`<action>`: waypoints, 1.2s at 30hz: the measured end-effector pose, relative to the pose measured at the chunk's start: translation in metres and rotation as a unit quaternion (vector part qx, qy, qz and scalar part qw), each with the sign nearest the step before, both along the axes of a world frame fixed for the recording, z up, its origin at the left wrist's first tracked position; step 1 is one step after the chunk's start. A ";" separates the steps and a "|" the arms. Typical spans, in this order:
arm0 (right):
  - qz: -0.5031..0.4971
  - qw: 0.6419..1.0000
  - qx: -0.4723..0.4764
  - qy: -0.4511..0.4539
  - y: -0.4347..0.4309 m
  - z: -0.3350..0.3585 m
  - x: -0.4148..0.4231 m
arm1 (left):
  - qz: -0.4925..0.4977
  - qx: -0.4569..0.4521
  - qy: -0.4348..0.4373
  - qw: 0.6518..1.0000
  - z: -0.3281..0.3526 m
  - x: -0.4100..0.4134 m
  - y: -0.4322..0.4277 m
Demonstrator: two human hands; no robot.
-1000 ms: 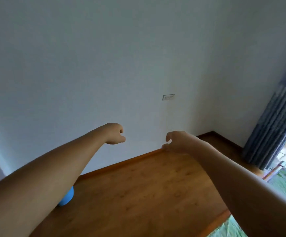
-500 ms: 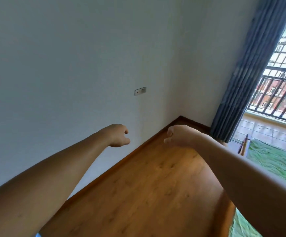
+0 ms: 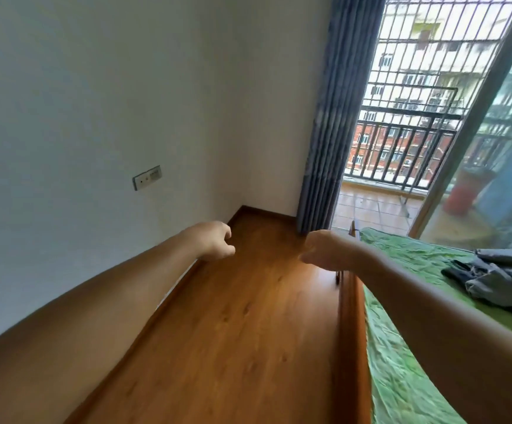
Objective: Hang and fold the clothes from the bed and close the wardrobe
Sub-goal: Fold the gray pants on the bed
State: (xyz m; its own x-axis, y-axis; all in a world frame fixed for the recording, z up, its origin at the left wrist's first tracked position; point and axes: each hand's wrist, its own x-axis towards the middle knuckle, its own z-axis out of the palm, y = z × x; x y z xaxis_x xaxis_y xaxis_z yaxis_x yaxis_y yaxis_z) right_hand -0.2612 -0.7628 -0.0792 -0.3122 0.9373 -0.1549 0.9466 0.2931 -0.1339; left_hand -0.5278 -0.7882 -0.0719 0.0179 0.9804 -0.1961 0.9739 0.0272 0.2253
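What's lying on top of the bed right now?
A crumpled grey-blue pile of clothes lies on the green-sheeted bed, near the right edge of view. How many garments it holds, and anything beneath them, is covered.

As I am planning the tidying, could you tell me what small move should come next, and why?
Probably turn right and reach the right hand toward the grey clothes on the bed: both hands hold nothing, and the left hand hangs over the floor.
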 end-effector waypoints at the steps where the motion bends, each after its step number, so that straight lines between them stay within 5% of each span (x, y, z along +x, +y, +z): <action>1: -0.010 1.000 0.001 -0.002 0.020 0.002 0.011 | -0.011 0.002 -0.001 1.000 0.002 0.011 0.026; 14: -0.157 0.987 0.015 0.018 0.257 0.019 0.134 | -0.155 0.023 -0.029 0.987 0.012 0.136 0.342; 36: -0.386 0.920 -0.040 0.048 0.673 -0.025 0.224 | -0.343 0.001 -0.015 0.939 -0.006 0.274 0.841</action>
